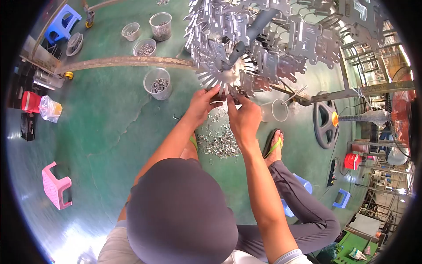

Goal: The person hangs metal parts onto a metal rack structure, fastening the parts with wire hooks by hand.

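Note:
My left hand (201,105) is raised to the lower edge of a slotted metal disc (215,78), its fingers pinched near the spokes. Close beside it, my right hand (246,119) is closed at the same edge, thumb pointing up. Whatever lies between the fingers is small and mostly hidden. Many flat stamped metal plates (303,37) hang in layers around a grey tube (259,31) above the hands. On the floor beneath them lies a loose pile of small curved metal hooks (222,141).
Clear plastic tubs (158,90) of small metal pieces stand at the upper left. A rusty frame bar (127,63) crosses behind the disc. To the right are a black wheel (325,119) and metal racks. A pink stool (57,185) stands at left, a blue stool (63,23) farther back.

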